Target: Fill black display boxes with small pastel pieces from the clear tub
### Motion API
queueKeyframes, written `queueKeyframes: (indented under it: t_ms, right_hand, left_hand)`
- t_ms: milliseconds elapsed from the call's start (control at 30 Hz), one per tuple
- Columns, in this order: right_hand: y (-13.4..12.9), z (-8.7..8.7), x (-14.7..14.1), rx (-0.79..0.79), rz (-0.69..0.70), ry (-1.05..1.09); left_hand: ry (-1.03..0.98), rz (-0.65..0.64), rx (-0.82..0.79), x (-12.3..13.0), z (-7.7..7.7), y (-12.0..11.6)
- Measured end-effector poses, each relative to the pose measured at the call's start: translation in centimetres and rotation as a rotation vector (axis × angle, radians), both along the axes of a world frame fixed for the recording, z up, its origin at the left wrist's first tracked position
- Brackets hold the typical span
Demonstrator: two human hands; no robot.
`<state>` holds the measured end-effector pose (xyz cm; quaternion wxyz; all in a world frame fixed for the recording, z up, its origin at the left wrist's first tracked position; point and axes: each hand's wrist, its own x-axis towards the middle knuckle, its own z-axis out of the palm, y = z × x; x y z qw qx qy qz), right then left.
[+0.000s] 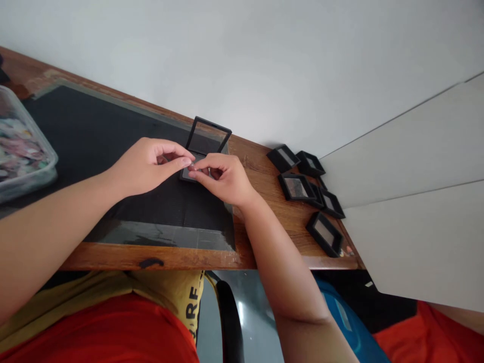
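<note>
Over the black mat, my left hand (pixel 151 164) pinches a tiny shiny item (pixel 192 165) between thumb and forefinger. My right hand (pixel 223 176) meets it from the other side, its thumb and forefinger closed on the same item, which is too small to name. Directly beneath and behind my fingertips stands an opened black-framed case (pixel 209 135); its lid with a clear window is raised, and its lower half lies on the mat, partly hidden by my right hand.
A clear plastic tub (pixel 49 169) of mixed colourful pieces sits at the left. Several black frames (pixel 297 187) lie on the wooden table (pixel 251 166) at the right, near the white wall (pixel 242 60). The table's front edge runs below my forearms.
</note>
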<state>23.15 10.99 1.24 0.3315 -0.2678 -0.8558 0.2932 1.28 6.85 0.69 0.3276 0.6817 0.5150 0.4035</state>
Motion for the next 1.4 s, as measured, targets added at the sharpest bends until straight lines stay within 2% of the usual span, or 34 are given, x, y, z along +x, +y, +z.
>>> queueKeyframes:
  t_ms: [267,500,700,1000,1133,1200,1267,1333,1400]
  right_hand:
    - [-0.2,0.5,0.2,-0.032,0.073,0.040]
    - [-0.4,0.6,0.1,-0.142,0.000,0.059]
    - [-0.8,0.9,0.1,-0.222,-0.006,0.032]
    - [-1.1,1.5,0.1,-0.233,0.069,0.010]
    - [-0.2,1.3,0.7,-0.248,-0.034,0.046]
    - [0.5,0.8,1.0,-0.239,-0.113,0.054]
    - [1.2,0.1,1.2,-0.220,-0.189,0.020]
    - [1.7,-0.6,1.0,-0.203,-0.254,-0.032]
    - [1.9,-1.1,0.5,-0.194,-0.299,-0.079]
  left_hand:
    - [-0.215,-0.042,-0.082,0.1,0.0,-0.1]
    - [-0.265,-0.155,-0.093,0.0,0.1,-0.2]
    - [-0.241,-0.118,-0.166,0.0,0.2,-0.2]
    - [-0.239,-0.114,-0.233,0.3,0.4,-0.5]
    - [-0.308,0.044,-0.243,0.2,0.5,-0.1]
    - [-0.239,0.144,-0.217,-0.3,0.3,0.1]
    - [-0.015,0.199,-0.151,-1.1,0.0,0.4]
    - [0.224,0.192,-0.084,-1.9,-0.4,0.6]
    - [0.372,0.159,-0.058,-2.6,-0.9,0.8]
